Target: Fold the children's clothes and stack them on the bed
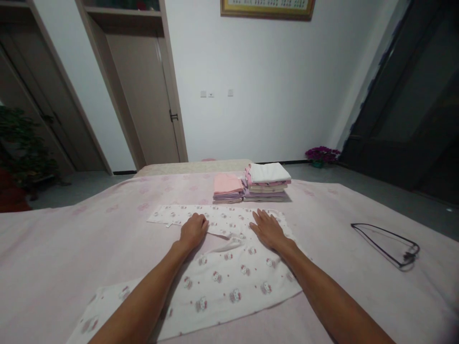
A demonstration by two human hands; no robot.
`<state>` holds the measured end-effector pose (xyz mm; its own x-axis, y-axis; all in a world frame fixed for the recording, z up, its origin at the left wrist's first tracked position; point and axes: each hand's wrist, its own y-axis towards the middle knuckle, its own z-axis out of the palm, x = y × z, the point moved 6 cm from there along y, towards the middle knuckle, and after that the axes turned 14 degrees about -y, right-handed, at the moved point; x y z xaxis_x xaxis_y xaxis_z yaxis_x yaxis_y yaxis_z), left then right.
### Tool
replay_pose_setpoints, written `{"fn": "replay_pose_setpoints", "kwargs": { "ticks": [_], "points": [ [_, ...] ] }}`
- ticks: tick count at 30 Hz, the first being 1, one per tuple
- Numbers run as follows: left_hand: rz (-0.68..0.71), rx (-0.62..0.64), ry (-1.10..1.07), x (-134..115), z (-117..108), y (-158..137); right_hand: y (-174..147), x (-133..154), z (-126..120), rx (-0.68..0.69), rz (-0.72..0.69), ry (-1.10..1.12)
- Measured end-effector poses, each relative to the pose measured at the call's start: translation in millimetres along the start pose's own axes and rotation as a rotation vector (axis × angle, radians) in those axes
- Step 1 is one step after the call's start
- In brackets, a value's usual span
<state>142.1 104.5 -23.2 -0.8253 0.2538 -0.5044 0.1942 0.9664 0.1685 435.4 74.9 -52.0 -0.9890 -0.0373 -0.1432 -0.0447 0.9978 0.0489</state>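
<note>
White printed pants (225, 282) lay spread on pink cloth (71, 253); left hand (194, 231) curled at far leg's edge, grip unclear; right hand (268, 231) rested on them, splayed wide.

White trousers (247, 272) with grey-and-red cartoon-cat print, pale pink cover (107, 248), purple flowers (322, 153)

A room in a home: a brown door (139, 91), a framed picture (268, 10), purple flowers (322, 154), and a cartoon-print garment (247, 286) near folded clothes (268, 173) on a pink sheet (53, 253). The dark panel (412, 100) is perhaps glazed.
</note>
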Motion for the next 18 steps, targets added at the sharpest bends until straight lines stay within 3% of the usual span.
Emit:
{"fn": "replay_pose_setpoints", "kwargs": {
  "ticks": [4,6,8,11,14,18],
  "points": [
    [-0.141,0.009,0.107,41.7,-17.4,18.2,0.0,-20.4,2.6,-0.042,0.136,-0.047],
    [-0.146,-0.002,0.152,49.6,-24.5,27.1,-1.2,-22.7,-0.8,-0.108,0.176,-0.053],
    [-0.081,-0.019,0.173,45.6,-24.9,33.7,-4.2,-19.0,-6.6,-0.191,0.171,-0.046],
    [0.082,0.010,0.153,28.5,-8.1,36.3,-9.7,-7.4,-13.0,-0.264,0.065,-0.039],
    [0.204,0.072,0.127,20.9,15.4,35.3,-11.8,-1.6,-10.0,-0.200,-0.006,-0.043],
    [0.252,0.105,0.138,43.5,22.4,42.2,-7.7,-8.1,-1.0,-0.099,0.077,-0.058]
  ]
}}
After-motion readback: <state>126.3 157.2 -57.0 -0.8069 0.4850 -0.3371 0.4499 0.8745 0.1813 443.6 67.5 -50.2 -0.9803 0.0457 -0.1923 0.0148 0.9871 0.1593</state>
